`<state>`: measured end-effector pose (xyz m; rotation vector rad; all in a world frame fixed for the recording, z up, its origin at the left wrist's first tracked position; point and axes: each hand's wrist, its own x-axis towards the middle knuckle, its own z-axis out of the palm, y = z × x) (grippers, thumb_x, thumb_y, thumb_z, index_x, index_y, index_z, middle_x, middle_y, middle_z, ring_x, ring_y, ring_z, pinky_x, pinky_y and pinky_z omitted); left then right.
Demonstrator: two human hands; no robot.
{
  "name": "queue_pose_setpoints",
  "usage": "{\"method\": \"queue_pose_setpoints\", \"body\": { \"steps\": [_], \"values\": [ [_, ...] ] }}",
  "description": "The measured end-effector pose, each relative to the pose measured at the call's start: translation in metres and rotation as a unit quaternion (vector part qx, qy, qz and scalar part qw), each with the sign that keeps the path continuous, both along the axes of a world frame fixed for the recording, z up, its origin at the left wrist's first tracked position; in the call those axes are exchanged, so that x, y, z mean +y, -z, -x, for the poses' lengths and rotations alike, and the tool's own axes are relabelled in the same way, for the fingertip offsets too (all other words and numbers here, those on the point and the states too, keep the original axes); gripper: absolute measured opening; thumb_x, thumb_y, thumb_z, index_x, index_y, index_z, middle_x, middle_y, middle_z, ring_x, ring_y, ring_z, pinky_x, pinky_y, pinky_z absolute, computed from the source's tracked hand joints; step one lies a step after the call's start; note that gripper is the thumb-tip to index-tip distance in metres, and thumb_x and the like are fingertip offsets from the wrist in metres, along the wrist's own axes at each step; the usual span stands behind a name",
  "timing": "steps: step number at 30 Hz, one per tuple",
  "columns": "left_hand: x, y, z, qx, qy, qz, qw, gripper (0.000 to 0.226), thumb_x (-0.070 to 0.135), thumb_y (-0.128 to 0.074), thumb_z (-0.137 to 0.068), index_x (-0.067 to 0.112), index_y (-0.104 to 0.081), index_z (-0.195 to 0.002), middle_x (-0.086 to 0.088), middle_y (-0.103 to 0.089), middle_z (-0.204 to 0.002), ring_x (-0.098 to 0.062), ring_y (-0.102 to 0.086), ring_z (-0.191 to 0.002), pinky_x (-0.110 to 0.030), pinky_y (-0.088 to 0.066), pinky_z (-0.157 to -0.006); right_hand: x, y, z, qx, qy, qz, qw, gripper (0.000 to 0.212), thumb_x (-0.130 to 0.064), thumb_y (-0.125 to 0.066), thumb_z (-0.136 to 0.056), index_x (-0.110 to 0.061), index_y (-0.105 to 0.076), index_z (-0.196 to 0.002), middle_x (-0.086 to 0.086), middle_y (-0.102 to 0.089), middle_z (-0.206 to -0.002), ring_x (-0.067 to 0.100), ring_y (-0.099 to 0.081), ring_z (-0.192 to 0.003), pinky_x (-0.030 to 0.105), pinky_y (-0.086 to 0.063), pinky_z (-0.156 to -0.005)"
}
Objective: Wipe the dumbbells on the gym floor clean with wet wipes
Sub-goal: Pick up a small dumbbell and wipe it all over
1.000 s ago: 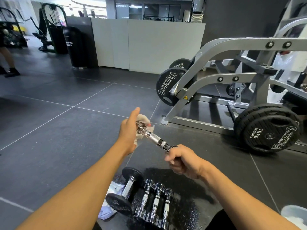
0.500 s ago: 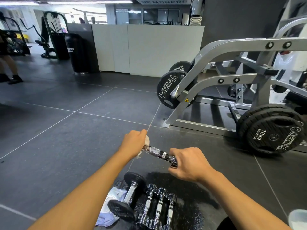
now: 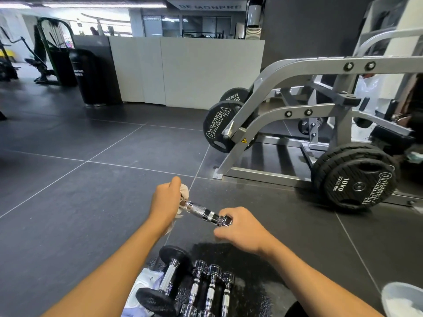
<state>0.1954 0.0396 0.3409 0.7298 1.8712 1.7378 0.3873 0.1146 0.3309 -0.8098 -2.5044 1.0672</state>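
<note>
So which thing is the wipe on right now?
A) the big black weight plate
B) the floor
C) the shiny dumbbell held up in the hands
C: the left hand wraps the wipe round one end of the shiny dumbbell, and the right hand grips the other end.

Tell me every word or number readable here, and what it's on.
"OLYMPIA", "10kg", "22.05 lbs": near black rubber weight plate.
"OLYMPIA": black plate on the grey lever arm.
"44.09 lbs": black plate behind it.
Ceiling sign and lettering on the black cylinder: too blurred.
</note>
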Motion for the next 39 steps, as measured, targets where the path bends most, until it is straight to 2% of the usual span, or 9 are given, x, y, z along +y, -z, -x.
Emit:
{"method": "queue_pose_setpoints", "body": {
  "steps": [5,9,13,17,19,21,27,33,39],
  "values": [
    [-0.004,0.005,0.005,0.009,0.05,0.064,0.997,0.043,0.02,-0.038,-0.094,0.013,-0.044,-0.052,-0.005,-0.038,-0.044,-0.016,-0.027,-0.035,-0.015,-0.023,-0.039,0.012,0.004,-0.001,-0.15,-0.018,-0.393,0.907,0.035,-0.054,-0.052,-0.076,-0.022,-0.051,-0.091,0.002,-0.064,-0.071,0.032,-0.06,-0.07,0.034,-0.033,-0.055],
    [-0.002,0.005,0.003,-0.002,0.041,0.053,0.998,0.043,0.019,-0.038,-0.092,0.016,-0.045,-0.05,-0.003,-0.038,-0.045,-0.016,-0.027,-0.035,-0.016,-0.024,-0.039,0.006,0.001,0.002,-0.034,-0.007,0.04,0.999,0.025,-0.032,-0.07,-0.068,-0.016,-0.051,-0.064,0.002,-0.044,-0.054,0.022,-0.037,-0.05,0.033,-0.025,-0.05],
    [0.001,0.001,0.0,-0.016,0.039,0.03,0.999,0.046,0.019,-0.036,-0.091,0.017,-0.047,-0.046,-0.004,-0.039,-0.044,-0.017,-0.027,-0.036,-0.017,-0.024,-0.04,0.006,0.003,0.004,0.063,0.027,0.45,0.89,0.021,-0.023,-0.063,-0.061,-0.017,-0.044,-0.055,0.001,-0.017,-0.049,0.017,-0.011,-0.044,0.022,-0.009,-0.046],
    [0.005,0.003,0.002,-0.026,0.01,0.019,0.999,0.041,0.028,-0.038,-0.084,0.017,-0.057,-0.049,-0.008,-0.051,-0.051,-0.019,-0.041,-0.041,-0.021,-0.03,-0.042,0.01,0.009,0.004,-0.018,0.015,-0.014,1.0,0.024,-0.036,-0.066,-0.066,-0.019,-0.048,-0.065,-0.002,-0.044,-0.052,0.02,-0.037,-0.048,0.031,-0.029,-0.048],
    [0.008,0.005,0.004,-0.037,0.004,0.021,0.999,0.04,0.031,-0.037,-0.081,0.017,-0.057,-0.048,-0.007,-0.053,-0.052,-0.019,-0.042,-0.043,-0.021,-0.03,-0.041,0.013,0.011,0.003,-0.15,0.006,-0.337,0.93,0.032,-0.051,-0.056,-0.075,-0.021,-0.052,-0.083,0.002,-0.061,-0.064,0.028,-0.056,-0.061,0.034,-0.043,-0.055],
    [0.009,0.004,0.006,-0.085,0.0,0.007,0.996,0.04,0.024,-0.038,-0.088,0.013,-0.056,-0.055,-0.007,-0.052,-0.053,-0.018,-0.041,-0.041,-0.019,-0.03,-0.039,0.016,0.013,0.004,-0.143,0.018,-0.417,0.897,0.04,-0.058,-0.046,-0.078,-0.022,-0.055,-0.093,0.002,-0.067,-0.073,0.03,-0.062,-0.068,0.034,-0.048,-0.059],
    [0.008,-0.008,0.008,-0.296,-0.012,-0.107,0.949,0.021,0.024,-0.059,-0.075,0.006,-0.064,-0.066,-0.016,-0.062,-0.071,-0.025,-0.054,-0.061,-0.032,-0.048,-0.057,0.013,0.008,0.005,0.045,0.031,0.001,0.999,0.024,-0.029,-0.069,-0.072,-0.015,-0.052,-0.063,-0.006,-0.046,-0.055,0.013,-0.038,-0.054,0.031,-0.031,-0.053],
    [0.004,-0.01,0.01,-0.378,0.042,-0.206,0.902,0.055,0.028,-0.03,-0.093,0.001,-0.07,-0.121,-0.022,-0.072,-0.122,-0.031,-0.066,-0.108,-0.046,-0.046,-0.098,0.009,0.011,0.012,0.179,0.028,0.302,0.936,0.027,-0.011,-0.066,-0.067,-0.01,-0.039,-0.066,0.006,-0.027,-0.058,0.019,-0.016,-0.056,0.03,-0.013,-0.051],
    [0.001,-0.013,0.005,-0.416,0.126,-0.246,0.867,0.065,0.025,-0.029,-0.092,0.0,-0.056,-0.145,-0.02,-0.061,-0.145,-0.028,-0.058,-0.136,-0.041,-0.035,-0.12,0.004,0.005,0.019,0.216,0.008,0.356,0.909,0.041,-0.019,-0.068,-0.063,-0.001,-0.034,-0.076,0.005,-0.021,-0.061,0.019,-0.013,-0.055,0.027,-0.013,-0.049]
  ]
}}
